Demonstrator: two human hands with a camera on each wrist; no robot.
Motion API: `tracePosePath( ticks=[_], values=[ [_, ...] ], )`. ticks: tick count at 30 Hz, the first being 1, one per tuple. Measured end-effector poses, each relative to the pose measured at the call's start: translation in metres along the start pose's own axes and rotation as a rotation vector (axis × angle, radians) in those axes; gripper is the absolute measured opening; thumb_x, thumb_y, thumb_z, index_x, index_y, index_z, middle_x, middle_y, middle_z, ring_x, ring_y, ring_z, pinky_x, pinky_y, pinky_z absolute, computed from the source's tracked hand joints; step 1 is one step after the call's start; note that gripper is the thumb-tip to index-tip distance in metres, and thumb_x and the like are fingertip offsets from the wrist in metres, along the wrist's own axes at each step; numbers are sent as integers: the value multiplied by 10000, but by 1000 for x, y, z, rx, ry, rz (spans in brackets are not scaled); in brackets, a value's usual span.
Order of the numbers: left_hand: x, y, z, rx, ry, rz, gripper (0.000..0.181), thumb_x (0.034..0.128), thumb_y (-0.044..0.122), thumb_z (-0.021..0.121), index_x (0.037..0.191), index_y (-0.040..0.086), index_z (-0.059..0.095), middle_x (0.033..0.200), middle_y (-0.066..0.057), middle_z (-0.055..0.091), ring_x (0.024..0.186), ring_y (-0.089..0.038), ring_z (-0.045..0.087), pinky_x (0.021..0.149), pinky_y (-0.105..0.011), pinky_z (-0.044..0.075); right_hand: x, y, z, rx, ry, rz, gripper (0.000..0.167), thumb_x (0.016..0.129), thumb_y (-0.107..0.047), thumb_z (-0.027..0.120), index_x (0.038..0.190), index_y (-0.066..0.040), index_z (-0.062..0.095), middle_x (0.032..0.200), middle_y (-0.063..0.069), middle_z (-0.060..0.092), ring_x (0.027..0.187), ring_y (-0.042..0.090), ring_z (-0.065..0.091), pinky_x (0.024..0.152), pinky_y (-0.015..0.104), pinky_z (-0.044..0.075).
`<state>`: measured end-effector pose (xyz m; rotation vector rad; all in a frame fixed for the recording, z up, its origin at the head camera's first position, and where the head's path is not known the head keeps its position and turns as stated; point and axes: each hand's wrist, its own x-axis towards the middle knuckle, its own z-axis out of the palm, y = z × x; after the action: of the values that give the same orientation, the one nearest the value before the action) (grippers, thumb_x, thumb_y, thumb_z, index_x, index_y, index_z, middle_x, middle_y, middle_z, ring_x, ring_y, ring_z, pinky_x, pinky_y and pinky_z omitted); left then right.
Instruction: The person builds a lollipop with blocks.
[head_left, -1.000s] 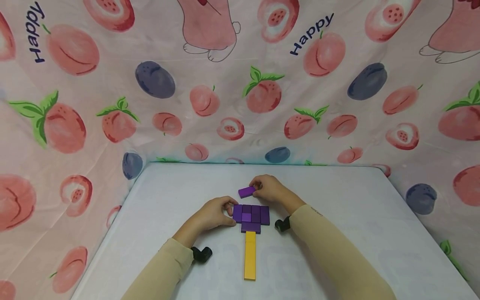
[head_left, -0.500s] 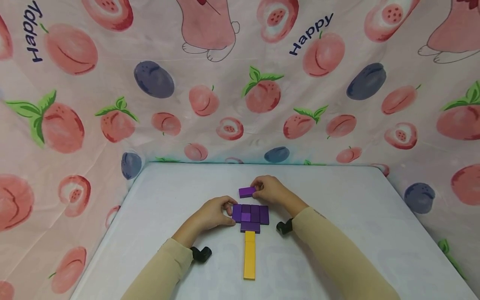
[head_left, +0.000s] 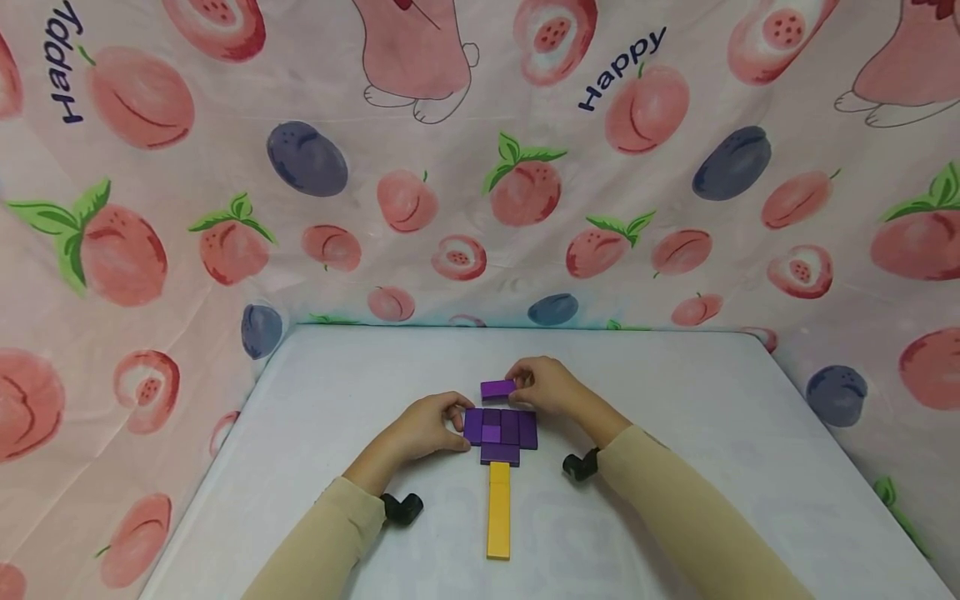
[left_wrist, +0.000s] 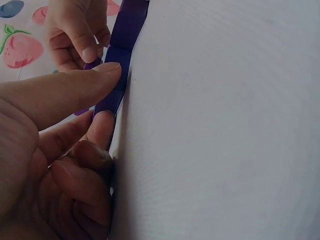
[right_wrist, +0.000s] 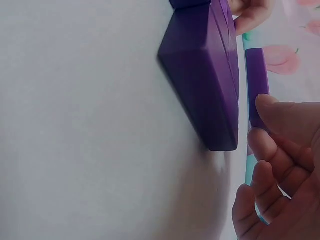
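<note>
My right hand pinches one end of a purple rectangular block between thumb and fingers, behind the other blocks. In the right wrist view this held block is apart from the group. My left hand holds the leftmost purple block of the group, thumb at its near end and fingers at its far end. Several purple blocks lie side by side, with a crosswise purple block in front. A yellow strip of blocks runs from there toward me.
The blocks lie on a white-covered table. A fruit-printed cloth hangs behind it and at the sides. A black wrist device is by the left cuff, another black device by the right.
My right hand has moved slightly toward me and to the right, carrying the purple block closer to the group. The block has turned a little straighter. My left hand stays at the left side.
</note>
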<state>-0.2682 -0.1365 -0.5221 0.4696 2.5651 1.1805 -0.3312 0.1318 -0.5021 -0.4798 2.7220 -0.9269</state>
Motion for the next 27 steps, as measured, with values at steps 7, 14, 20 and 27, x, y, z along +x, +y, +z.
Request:
tracePosePath(
  ticks=[7, 14, 20, 27],
  values=[
    [0, 0, 0, -5, -1, -1, 580, 790, 198, 949, 1313, 203, 698, 938, 48, 678, 768, -164, 537, 813, -354, 442, -2, 7, 1, -9, -4, -1, 248, 919, -219, 868, 1137, -149, 771, 897, 0, 665, 851, 167, 588, 778, 315, 503],
    [1, -2, 0, 1, 2, 1, 585, 788, 206, 952, 1315, 203, 699, 939, 52, 679, 772, -163, 540, 813, -355, 440, -1, 13, 3, 17, -27, -13, 226, 909, -190, 867, 1105, -127, 774, 860, 1, 659, 809, 151, 586, 768, 307, 489],
    [1, -2, 1, 0, 0, 2, 591, 786, 209, 953, 1319, 199, 698, 940, 48, 677, 773, -161, 537, 812, -355, 439, -1, 14, 5, 52, -45, -8, 221, 914, -183, 858, 1109, -117, 776, 853, -1, 668, 798, 142, 591, 763, 301, 491],
    [-1, 0, 0, 9, -3, -2, 587, 792, 203, 950, 1321, 204, 695, 938, 52, 677, 762, -158, 534, 805, -350, 443, -2, 16, 7, 68, -43, -19, 185, 952, -204, 814, 1111, -114, 783, 891, -3, 704, 823, 136, 609, 782, 301, 511]
  ],
)
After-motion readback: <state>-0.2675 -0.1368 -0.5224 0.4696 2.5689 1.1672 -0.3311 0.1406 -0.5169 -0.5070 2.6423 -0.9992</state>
